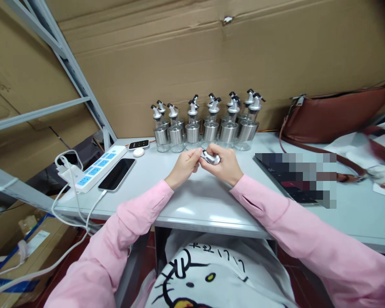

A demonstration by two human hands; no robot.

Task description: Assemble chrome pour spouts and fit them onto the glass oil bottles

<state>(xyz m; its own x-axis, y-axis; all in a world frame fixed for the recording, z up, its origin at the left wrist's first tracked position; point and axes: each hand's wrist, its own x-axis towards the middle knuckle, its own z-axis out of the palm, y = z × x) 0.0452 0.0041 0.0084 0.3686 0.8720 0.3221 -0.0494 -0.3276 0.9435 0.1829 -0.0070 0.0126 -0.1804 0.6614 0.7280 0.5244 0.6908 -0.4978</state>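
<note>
Both hands meet over the middle of the table [192,201]. My right hand [223,161] is closed around a silver pour spout [214,159] with a black part toward its left end. Fingers of my left hand [184,166] are pinched together against that end; what exactly they grip is hidden. Behind the hands, several glass oil bottles [192,133] with steel sleeves stand upright in rows, each visible one topped by a silver spout with a black flip cap.
At the left are a white power strip [102,167], a phone [117,174] on a cable, a small black-faced device [139,145] and a white round case [139,152]. A dark tablet-like object [282,177] and a brown bag [336,115] lie right. Cardboard [186,55] backs the table.
</note>
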